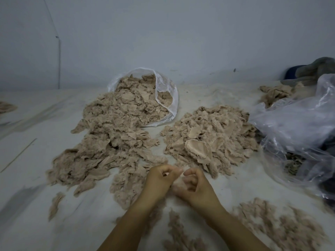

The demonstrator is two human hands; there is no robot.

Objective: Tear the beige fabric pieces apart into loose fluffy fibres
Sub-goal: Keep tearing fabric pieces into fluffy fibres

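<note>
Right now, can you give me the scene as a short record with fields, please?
left hand: fingers curled, pinching a small beige piece
right hand: pinching the same fabric piece
left pile: spills from an open clear bag
right pile: separate heap, beside crumpled plastic
loose fibres: near the right forearm
surface: pale sheet

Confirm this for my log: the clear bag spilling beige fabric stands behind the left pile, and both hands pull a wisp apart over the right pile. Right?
Not quite. The head view shows the left hand and right hand pulling the wisp over bare surface in front of the piles, not over the right pile. The clear bag does stand behind the left pile.
</note>
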